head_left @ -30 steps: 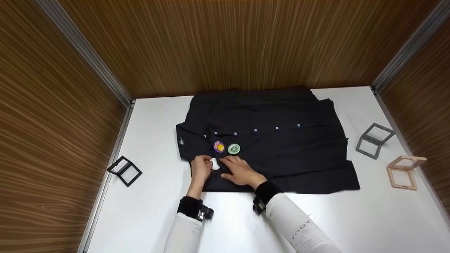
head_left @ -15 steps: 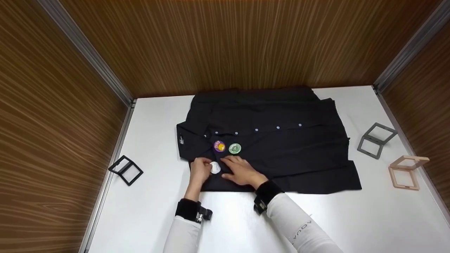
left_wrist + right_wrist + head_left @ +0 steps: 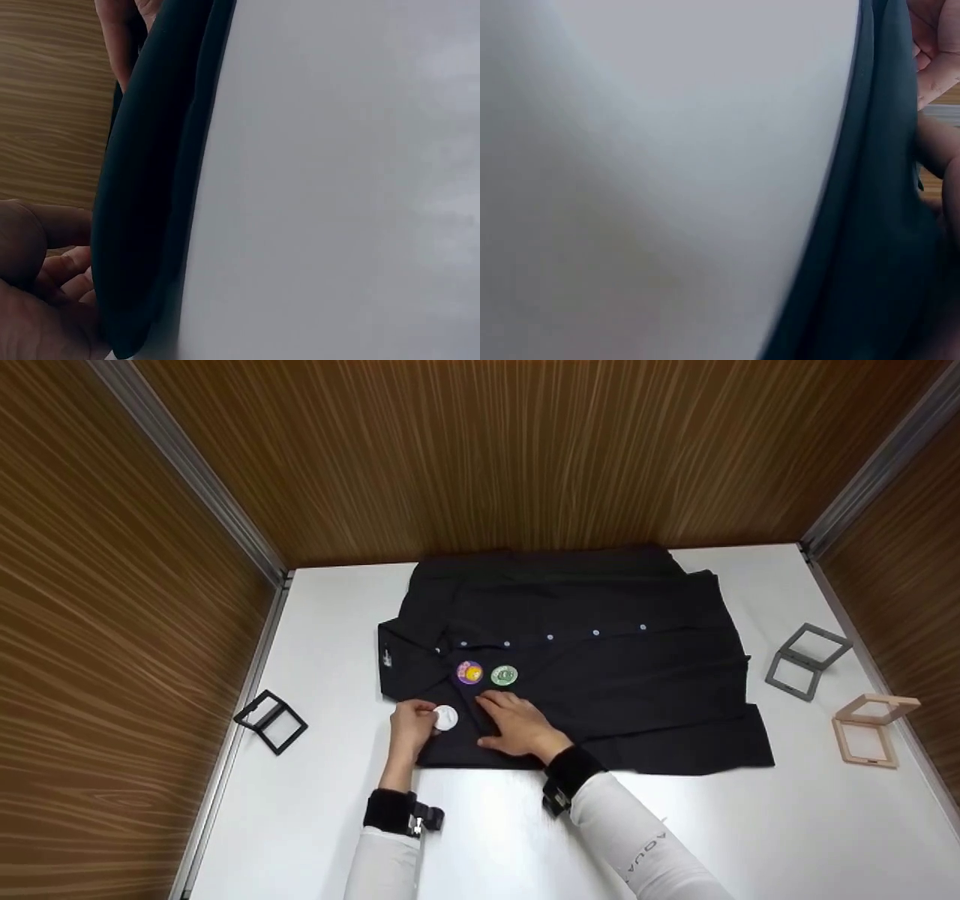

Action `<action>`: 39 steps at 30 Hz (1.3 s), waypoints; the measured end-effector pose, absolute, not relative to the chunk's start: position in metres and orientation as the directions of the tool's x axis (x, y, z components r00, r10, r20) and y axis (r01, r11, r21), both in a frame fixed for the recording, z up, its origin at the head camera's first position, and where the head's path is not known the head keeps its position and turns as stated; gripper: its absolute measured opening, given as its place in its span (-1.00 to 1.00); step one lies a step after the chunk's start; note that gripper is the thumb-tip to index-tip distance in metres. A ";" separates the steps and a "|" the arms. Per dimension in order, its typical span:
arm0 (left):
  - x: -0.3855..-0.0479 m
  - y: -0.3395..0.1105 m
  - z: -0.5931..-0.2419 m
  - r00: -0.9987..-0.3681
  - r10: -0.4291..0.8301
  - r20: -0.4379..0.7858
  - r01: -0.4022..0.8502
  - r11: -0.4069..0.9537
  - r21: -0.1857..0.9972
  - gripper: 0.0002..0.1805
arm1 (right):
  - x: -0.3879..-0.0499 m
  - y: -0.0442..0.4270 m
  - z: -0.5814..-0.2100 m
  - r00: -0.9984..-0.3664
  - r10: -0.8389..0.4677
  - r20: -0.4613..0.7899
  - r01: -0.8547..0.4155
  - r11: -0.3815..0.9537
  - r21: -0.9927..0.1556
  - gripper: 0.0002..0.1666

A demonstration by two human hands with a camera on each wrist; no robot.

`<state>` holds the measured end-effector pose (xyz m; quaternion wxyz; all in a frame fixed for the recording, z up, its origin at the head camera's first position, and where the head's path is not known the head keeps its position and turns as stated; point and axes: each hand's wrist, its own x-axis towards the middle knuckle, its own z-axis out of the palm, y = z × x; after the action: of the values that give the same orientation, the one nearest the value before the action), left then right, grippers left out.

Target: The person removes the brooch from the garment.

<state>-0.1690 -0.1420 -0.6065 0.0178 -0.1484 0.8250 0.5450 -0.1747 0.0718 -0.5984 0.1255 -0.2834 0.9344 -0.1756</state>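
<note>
The left hand [image 3: 412, 727] pinched the white badge [image 3: 446, 718] by its edge, over the black shirt [image 3: 615, 682] near its collar [image 3: 405, 671]; the right hand [image 3: 517, 726] rested on the shirt, fingers extended; keeping it flat there, I judged, was the way to work neatly.

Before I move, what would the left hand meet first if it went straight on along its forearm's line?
Probably the black shirt collar, just ahead of the left hand in the head view. The hand's height is hard to judge, so it might pass over.
</note>
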 end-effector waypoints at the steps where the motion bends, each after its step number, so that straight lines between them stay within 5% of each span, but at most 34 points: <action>1: -0.168 -0.143 -0.607 -0.953 -0.231 -0.195 -0.269 0.351 0.897 -0.87 | -0.174 0.072 -0.599 -0.811 -0.567 -0.141 -0.482 0.786 -0.387 -0.09; 9: -0.162 -0.152 -0.603 -0.947 -0.255 -0.195 -0.280 0.360 0.890 -0.87 | -0.171 0.074 -0.599 -0.815 -0.564 -0.132 -0.484 0.788 -0.380 -0.09; 15: -0.159 -0.151 -0.602 -0.957 -0.228 -0.179 -0.251 0.340 0.906 -0.85 | -0.170 0.080 -0.594 -0.804 -0.587 -0.098 -0.451 0.708 -0.544 -0.22; 24: -0.159 -0.129 -0.592 -0.977 -0.137 -0.164 -0.182 0.127 0.975 -0.78 | -0.167 0.089 -0.592 -0.838 -0.545 0.032 -0.391 0.558 -0.732 -0.52; 39: -0.154 -0.099 -0.565 -0.995 -0.101 -0.005 -0.015 0.099 0.995 -0.80 | -0.171 0.091 -0.581 -0.921 -0.389 0.024 -0.104 0.185 -0.977 -0.73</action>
<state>-0.1541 -0.0986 -0.5645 -0.0322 -0.0389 0.7406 0.6700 -0.1708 0.0910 -0.5812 0.1157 -0.1620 0.7609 -0.6175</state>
